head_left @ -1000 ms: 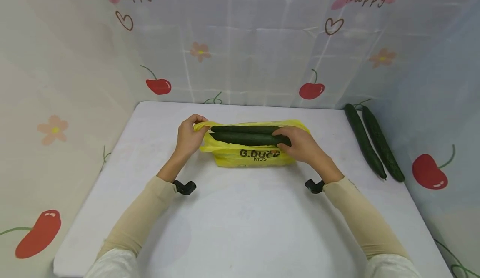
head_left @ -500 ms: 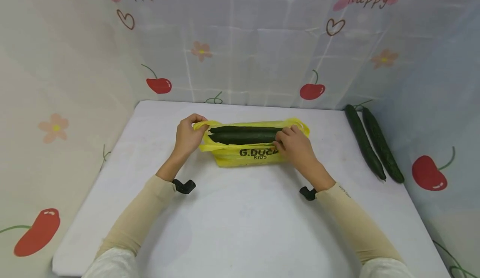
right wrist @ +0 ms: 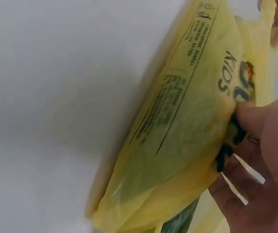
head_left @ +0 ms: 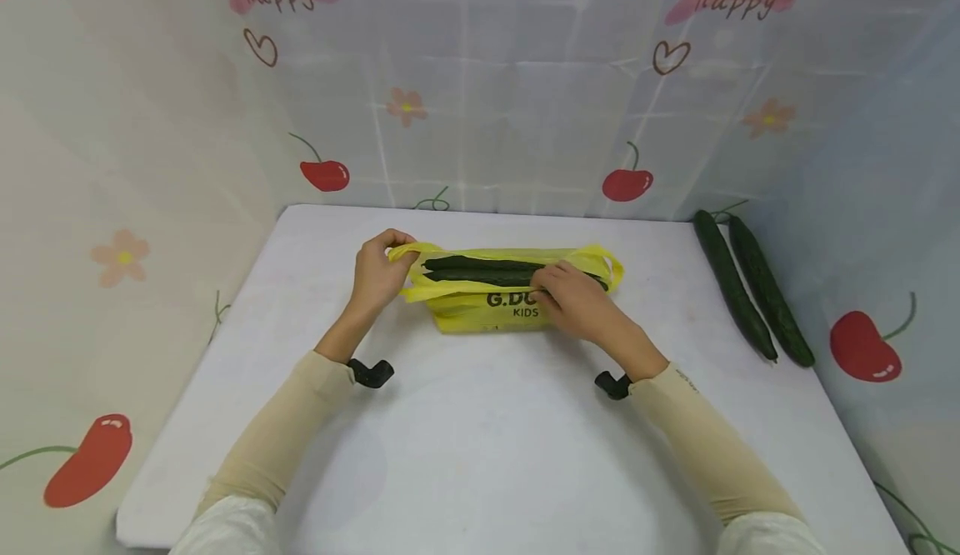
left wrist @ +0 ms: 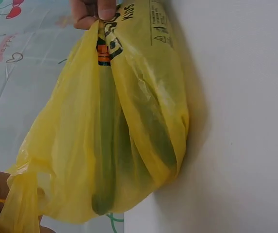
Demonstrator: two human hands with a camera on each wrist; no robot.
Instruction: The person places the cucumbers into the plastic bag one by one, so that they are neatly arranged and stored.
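A yellow plastic bag [head_left: 457, 313] printed "G.DUCK KIDS" lies across the middle of the table with its mouth open upward. Inside, dark green cucumbers [head_left: 480, 270] lie lengthwise side by side; the bag's front wall covers their lower part, and they show through the film in the left wrist view. My left hand [head_left: 379, 272] grips the bag's handle at its left end. With thumb outside and fingers over the inner side, my right hand [head_left: 576, 305] pinches the near rim, right of centre. In the right wrist view its thumb [right wrist: 253, 116] presses over the black lettering.
Two more cucumbers [head_left: 735, 288] lie along the right edge of the white table [head_left: 480, 438]. A patterned curtain [head_left: 510, 105] hangs behind the table and along both sides. Each wrist carries a small black camera mount [head_left: 371, 373].
My right hand has left the cucumbers' right end and moved left to the bag's near rim. The right handle loop now shows. My left hand keeps its hold.
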